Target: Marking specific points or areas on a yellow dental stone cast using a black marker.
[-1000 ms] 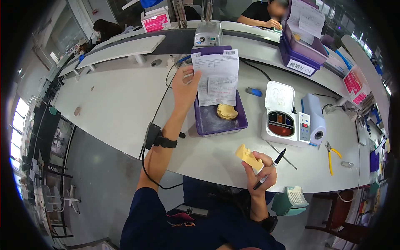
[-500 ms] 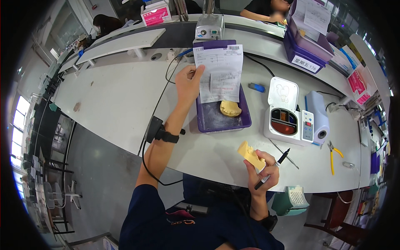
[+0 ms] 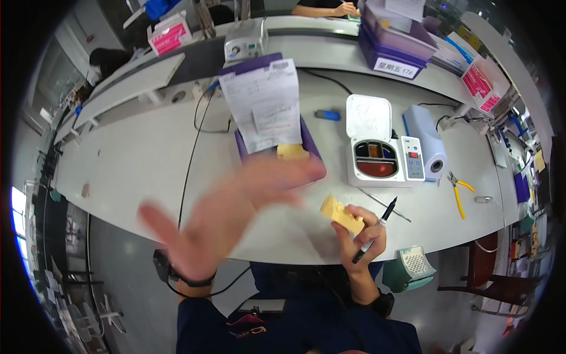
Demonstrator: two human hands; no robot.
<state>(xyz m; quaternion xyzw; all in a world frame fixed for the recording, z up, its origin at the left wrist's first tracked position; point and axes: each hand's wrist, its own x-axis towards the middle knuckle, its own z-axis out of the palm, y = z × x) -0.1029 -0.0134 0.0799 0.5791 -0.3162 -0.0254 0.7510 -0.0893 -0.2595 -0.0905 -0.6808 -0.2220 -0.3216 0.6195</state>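
My right hand grips a yellow plaster dental cast between thumb and fingers. A black-and-white marker pen, its dark tip up, is tucked in the same hand. My left hand, smeared by motion, is raised in front of the purple tray. Its thumb and fingers are spread, with nothing seen in them. Printed sheets lean up at the tray's far end. A second yellow dental cast lies in the tray, partly hidden by my left hand.
Right of the tray stands a white wax heater, lid raised, beside a pale blue device. A thin metal tool, yellow-handled pliers and a blue object lie on the table. Across the bench, another person's hand shows.
My left hand has let go of the sheets and come back toward me, opening out. My right hand still holds the cast and pen. The whole view has shifted.
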